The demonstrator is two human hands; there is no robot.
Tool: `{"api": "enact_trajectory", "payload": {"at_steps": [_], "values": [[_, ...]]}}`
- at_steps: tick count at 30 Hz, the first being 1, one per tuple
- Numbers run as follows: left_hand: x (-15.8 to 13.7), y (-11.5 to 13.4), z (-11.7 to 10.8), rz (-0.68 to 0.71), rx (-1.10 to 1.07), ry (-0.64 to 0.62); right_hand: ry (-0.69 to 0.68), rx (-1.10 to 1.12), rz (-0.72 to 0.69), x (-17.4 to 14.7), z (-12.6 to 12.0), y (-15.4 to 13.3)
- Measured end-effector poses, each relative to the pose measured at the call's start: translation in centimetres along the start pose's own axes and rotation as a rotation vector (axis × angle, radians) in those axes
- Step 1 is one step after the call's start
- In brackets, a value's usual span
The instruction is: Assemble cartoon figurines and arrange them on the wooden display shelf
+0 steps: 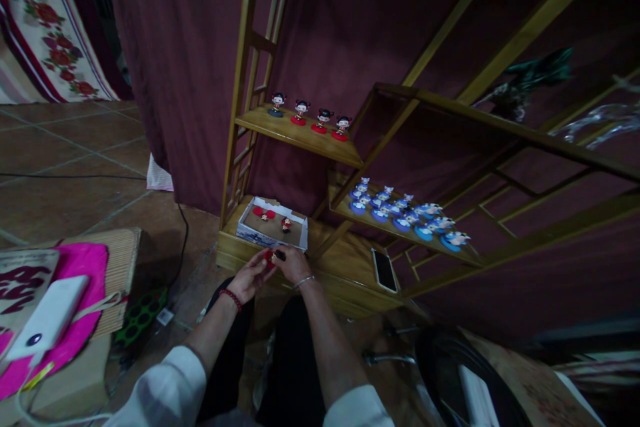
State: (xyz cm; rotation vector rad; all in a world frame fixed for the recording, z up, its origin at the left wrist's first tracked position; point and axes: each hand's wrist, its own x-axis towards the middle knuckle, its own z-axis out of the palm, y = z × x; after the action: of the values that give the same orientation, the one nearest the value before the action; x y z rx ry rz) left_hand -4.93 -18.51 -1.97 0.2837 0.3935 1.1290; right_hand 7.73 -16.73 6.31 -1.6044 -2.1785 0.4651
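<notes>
My left hand (251,276) is closed on the red part of a small figurine (271,259), in front of the box. Fingers of my right hand (294,264) pinch the figurine's dark upper part from the other side. Just beyond my hands, a white-and-blue cardboard box (247,233) sits on the lowest shelf. Inside it lie red round bases (257,211) and a dark-haired figurine (285,224). Several similar figurines (301,111) stand in a row on the shelf above. My fingers partly cover the held figurine.
Several blue-and-white figurines (403,221) fill a middle shelf of the wooden rack (300,140). A phone (385,271) lies on the lower shelf, right of my hands. At left, a white power bank (50,317) rests on pink cloth (95,260). A black chair (445,367) is at lower right.
</notes>
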Motion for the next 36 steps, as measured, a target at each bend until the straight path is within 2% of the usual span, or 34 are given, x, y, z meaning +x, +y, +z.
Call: {"api": "enact_trajectory", "payload": {"at_steps": [12, 36], "values": [[0.06, -0.04, 0.06, 0.011, 0.011, 0.009, -0.031, -0.048, 0.049, -0.26, -0.37, -0.49], [0.05, 0.03, 0.38, 0.015, 0.034, 0.041, 0.006, -0.037, 0.098, -0.45, -0.36, -0.58]]}}
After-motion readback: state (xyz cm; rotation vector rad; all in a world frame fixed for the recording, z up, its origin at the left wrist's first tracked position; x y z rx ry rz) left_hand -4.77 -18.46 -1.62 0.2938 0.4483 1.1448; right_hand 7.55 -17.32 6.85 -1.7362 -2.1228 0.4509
